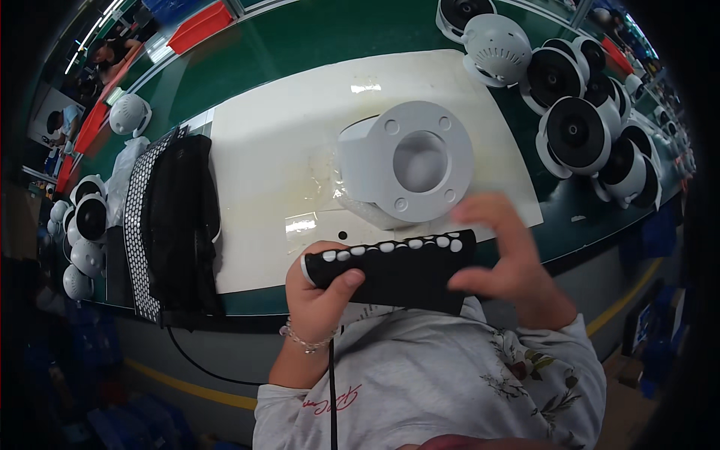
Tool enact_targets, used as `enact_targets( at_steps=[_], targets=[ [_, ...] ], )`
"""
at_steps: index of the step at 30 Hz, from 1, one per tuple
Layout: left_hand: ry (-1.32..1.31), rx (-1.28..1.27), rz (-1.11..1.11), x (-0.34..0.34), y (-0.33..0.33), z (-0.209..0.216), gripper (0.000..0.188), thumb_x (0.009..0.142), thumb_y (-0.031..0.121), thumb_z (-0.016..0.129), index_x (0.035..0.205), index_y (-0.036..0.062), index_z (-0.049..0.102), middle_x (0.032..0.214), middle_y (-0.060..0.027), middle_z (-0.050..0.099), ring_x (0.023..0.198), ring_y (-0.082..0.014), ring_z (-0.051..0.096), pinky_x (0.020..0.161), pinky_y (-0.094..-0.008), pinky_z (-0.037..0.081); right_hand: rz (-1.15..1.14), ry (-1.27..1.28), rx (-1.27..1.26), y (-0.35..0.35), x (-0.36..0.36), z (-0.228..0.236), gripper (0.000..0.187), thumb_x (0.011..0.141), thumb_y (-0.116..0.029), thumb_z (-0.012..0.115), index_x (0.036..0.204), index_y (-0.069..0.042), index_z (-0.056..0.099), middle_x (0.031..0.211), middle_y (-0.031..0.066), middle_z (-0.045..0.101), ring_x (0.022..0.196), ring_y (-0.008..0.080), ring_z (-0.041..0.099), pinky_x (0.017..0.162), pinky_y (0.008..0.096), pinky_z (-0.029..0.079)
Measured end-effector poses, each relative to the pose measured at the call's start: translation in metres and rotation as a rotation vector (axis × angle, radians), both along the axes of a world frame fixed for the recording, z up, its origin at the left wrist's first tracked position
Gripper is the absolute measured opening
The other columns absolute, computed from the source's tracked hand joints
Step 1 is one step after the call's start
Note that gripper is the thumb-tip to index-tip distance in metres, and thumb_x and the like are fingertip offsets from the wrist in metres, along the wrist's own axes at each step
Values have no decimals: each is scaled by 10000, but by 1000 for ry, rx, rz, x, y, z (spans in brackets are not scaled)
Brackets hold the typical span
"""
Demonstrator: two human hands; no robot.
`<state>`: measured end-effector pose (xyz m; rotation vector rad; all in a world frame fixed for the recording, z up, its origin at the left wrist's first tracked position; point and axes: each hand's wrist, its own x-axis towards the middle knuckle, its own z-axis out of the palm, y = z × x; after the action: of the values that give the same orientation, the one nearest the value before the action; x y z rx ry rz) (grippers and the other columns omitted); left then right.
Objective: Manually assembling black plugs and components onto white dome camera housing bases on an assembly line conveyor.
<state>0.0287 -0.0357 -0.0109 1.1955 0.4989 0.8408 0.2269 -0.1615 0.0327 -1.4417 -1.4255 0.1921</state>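
Note:
My left hand (322, 289) is closed round the left end of a black sheet (412, 274), with its thumb pressed on the front. The sheet is bent over at its top edge, where a row of white round spots shows. At the sheet's right end is my right hand (502, 259), its thumb and fingers apart and slightly blurred; whether the thumb touches the sheet I cannot tell. Beyond the hands lies a white housing (379, 139), its ring-shaped base facing up with several round recesses. A small black disc (342, 235) rests on the white mat (262, 165) near my left hand.
Several white round devices with black fronts (574, 131) crowd the right side of the green table (300, 41); more (91, 217) stand at the far left. Left of the mat lies a pile of black sheets (180, 225). Red trays (201, 26) line the back left.

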Motion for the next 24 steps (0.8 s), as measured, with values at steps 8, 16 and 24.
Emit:
enact_targets(
  at_steps=[8, 16, 24],
  targets=[
    [187, -117, -55, 3, -6, 19, 265, 670, -43, 688, 902, -12, 565, 764, -12, 584, 720, -86, 546, 643, -216, 444, 39, 211, -153, -2, -7, -11, 191, 767, -129, 654, 875, -5, 557, 790, 59, 543, 709, 130, 502, 652, 233, 390],
    [160, 93, 65, 3, -10, 17, 143, 654, -67, 686, 758, -29, 596, 667, -15, 576, 606, -63, 506, 556, -198, 406, -8, 102, -73, 3, -4, -3, 204, 735, -126, 682, 883, -17, 595, 822, 75, 603, 714, 171, 576, 628, 253, 440],
    [194, 109, 97, 0, -11, 12, 130, 643, -78, 674, 709, -32, 571, 626, -24, 561, 559, -59, 475, 508, -201, 368, -30, -608, 291, 4, 0, -1, 261, 653, -35, 704, 882, -25, 578, 873, 106, 587, 826, 241, 557, 657, 300, 454]
  ],
)
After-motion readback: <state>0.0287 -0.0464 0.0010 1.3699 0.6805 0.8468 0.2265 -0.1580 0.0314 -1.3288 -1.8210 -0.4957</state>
